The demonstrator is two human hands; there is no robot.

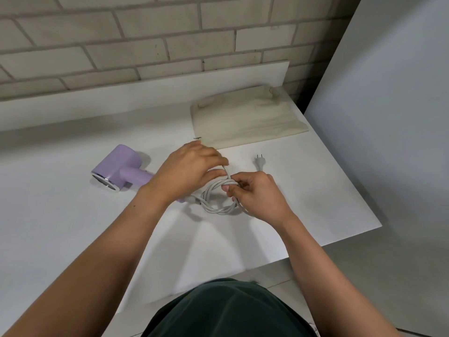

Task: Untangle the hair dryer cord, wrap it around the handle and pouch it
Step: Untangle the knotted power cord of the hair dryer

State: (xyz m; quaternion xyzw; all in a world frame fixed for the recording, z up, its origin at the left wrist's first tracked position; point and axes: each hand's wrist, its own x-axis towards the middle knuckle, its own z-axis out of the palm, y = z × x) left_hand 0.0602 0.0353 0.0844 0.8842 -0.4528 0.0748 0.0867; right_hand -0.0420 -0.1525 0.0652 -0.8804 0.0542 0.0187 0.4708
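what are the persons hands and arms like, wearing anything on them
The left hand and right hand are both bare, and so are the forearms. No sleeves, gloves, watch, bracelets or rings show anywhere along them. The only clothing in view is a dark green garment on the body at the bottom edge of the picture.

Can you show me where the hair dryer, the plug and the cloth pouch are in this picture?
hair dryer [119, 161]: head view, on its lilac body.
plug [259, 164]: head view, on its white housing below the two pins.
cloth pouch [245, 117]: head view, on the middle of the beige fabric.
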